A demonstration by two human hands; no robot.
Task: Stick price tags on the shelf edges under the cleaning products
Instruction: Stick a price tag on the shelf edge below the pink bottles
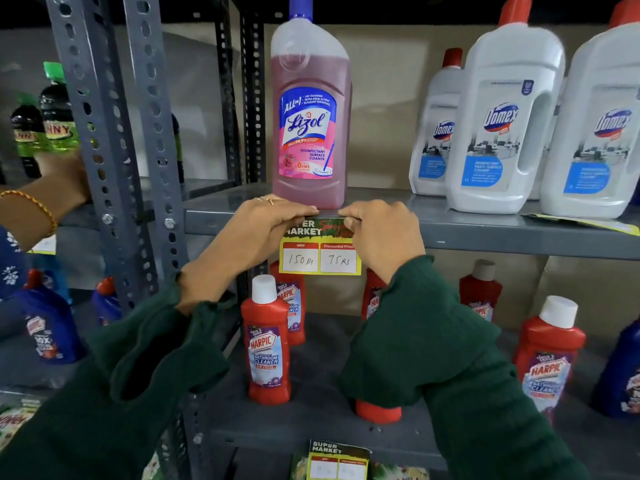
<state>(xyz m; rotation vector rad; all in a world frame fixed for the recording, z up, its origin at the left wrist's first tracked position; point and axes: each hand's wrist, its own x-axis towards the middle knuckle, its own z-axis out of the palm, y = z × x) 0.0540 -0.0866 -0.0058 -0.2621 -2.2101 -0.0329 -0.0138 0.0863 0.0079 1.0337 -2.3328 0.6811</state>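
A green and yellow price tag [320, 258] reading 150 Rs and 75 Rs hangs against the front edge of the grey metal shelf [485, 237], right below a pink Lizol bottle [311, 116]. My left hand [256, 233] presses the tag's top left corner to the shelf edge. My right hand [381, 237] presses the top right corner. Both thumbs lie along the tag's upper rim. White Domex bottles [505, 123] stand to the right on the same shelf.
Red Harpic bottles [266, 344] stand on the shelf below, whose edge carries another tag [337, 459]. A yellow tag [588, 223] lies under the Domex bottles. At the left, another person's hand [59, 181] holds dark bottles [52, 116] beyond the slotted upright [138, 133].
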